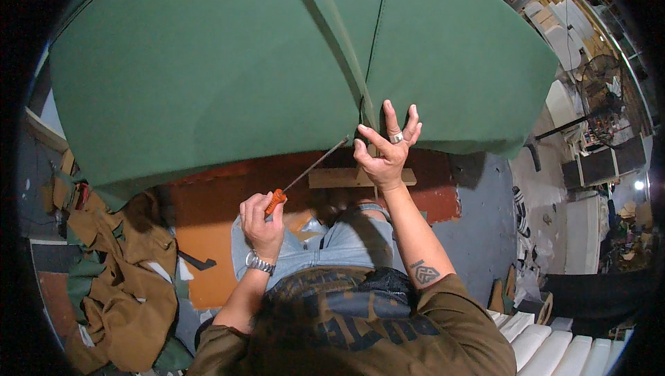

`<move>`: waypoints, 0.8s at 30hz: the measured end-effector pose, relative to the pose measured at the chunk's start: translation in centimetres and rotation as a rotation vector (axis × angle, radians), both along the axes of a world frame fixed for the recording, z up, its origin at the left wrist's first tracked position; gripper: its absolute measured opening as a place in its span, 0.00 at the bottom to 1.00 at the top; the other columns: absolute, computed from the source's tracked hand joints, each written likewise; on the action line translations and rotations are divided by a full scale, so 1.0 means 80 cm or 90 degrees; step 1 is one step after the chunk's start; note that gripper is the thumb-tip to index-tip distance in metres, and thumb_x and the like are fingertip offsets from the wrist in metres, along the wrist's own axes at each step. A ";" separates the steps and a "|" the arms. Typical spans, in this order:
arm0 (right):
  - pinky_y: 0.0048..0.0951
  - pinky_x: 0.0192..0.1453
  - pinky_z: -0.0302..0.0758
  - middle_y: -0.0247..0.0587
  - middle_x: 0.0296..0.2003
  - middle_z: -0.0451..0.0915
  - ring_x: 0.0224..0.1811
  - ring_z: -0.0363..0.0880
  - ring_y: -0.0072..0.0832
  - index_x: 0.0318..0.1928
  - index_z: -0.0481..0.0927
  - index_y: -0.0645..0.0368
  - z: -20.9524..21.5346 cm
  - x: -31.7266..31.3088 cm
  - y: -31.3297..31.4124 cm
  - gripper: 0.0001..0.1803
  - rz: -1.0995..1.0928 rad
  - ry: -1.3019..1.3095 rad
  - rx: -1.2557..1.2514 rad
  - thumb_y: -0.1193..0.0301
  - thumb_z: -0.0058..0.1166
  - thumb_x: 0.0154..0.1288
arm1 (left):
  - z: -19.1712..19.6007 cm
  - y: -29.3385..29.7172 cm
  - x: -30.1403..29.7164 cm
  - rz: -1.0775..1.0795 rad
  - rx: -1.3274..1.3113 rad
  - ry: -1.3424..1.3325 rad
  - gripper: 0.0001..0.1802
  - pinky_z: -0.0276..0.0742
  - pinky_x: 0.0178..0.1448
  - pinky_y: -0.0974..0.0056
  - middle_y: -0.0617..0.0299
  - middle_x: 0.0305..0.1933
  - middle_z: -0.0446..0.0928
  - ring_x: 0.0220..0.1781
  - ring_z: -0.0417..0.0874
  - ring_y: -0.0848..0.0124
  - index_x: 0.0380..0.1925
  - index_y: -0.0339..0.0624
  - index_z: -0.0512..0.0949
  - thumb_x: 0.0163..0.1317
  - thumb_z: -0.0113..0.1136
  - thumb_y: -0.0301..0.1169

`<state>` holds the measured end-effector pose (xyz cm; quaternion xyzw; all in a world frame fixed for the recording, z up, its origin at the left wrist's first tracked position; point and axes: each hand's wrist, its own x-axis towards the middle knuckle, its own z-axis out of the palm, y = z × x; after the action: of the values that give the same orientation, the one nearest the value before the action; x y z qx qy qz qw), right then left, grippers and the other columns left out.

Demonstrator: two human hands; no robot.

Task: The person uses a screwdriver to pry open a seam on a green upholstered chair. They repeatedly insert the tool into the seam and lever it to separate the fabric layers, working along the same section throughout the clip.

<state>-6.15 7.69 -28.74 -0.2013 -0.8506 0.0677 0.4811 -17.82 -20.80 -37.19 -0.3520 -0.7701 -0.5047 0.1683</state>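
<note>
A large piece covered in green fabric [228, 78] fills the space before me, with a stitched seam [377, 29] running down it. A long pale strip [334, 12] crosses the fabric and comes down beside the seam. My left hand [262, 220] grips the orange handle of a screwdriver [315, 167]; its long metal shaft points up and right to the fabric's lower edge. Against that edge, at the foot of the seam and strip, my right hand [385, 147] has its fingers spread, thumb and index finger nearest the screwdriver's tip.
Under the fabric edge lies a wooden board [332, 179] over a reddish-brown surface. Brown and green cloth scraps [128, 286] are heaped at the left, near a dark flat piece [197, 261]. A standing fan [601, 92] is at the right; white padded panels [547, 348] lie lower right.
</note>
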 end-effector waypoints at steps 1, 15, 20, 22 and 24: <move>0.71 0.89 0.32 0.32 0.80 0.76 0.91 0.49 0.62 0.44 0.97 0.26 0.000 0.000 0.000 0.19 0.002 0.003 0.002 0.60 0.79 0.49 | -0.001 0.000 -0.002 -0.003 0.000 0.004 0.26 0.83 0.57 0.49 0.55 0.51 0.85 0.53 0.85 0.51 0.52 0.45 0.87 0.52 0.82 0.19; 0.70 0.89 0.30 0.33 0.80 0.76 0.90 0.49 0.62 0.44 0.97 0.27 -0.003 -0.001 0.003 0.19 0.006 0.008 0.000 0.60 0.79 0.48 | 0.015 0.004 -0.002 -0.005 -0.014 0.041 0.27 0.83 0.55 0.51 0.56 0.51 0.84 0.51 0.85 0.53 0.52 0.46 0.87 0.50 0.82 0.18; 0.71 0.89 0.31 0.33 0.80 0.77 0.90 0.50 0.62 0.45 0.97 0.27 -0.002 -0.001 0.002 0.19 0.005 0.008 0.002 0.60 0.79 0.48 | 0.004 0.012 0.006 -0.017 -0.005 -0.017 0.26 0.83 0.57 0.49 0.54 0.51 0.84 0.53 0.85 0.50 0.53 0.45 0.86 0.52 0.81 0.19; 0.72 0.89 0.32 0.33 0.80 0.77 0.90 0.50 0.62 0.44 0.97 0.27 -0.002 -0.001 0.003 0.19 0.002 0.007 0.004 0.60 0.79 0.48 | 0.000 0.014 0.011 -0.006 -0.011 -0.014 0.26 0.82 0.57 0.48 0.53 0.51 0.84 0.53 0.84 0.50 0.53 0.45 0.86 0.53 0.81 0.20; 0.72 0.88 0.33 0.33 0.80 0.77 0.90 0.50 0.62 0.44 0.97 0.26 -0.003 -0.001 0.003 0.19 -0.001 0.006 0.009 0.60 0.79 0.48 | -0.004 0.014 0.016 0.008 -0.016 -0.002 0.27 0.82 0.58 0.48 0.53 0.51 0.84 0.54 0.84 0.49 0.54 0.45 0.86 0.53 0.81 0.20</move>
<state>-6.22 7.96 -28.96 -0.1978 -0.8486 0.0623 0.4866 -16.57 -19.66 -37.47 -0.3485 -0.7790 -0.4941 0.1662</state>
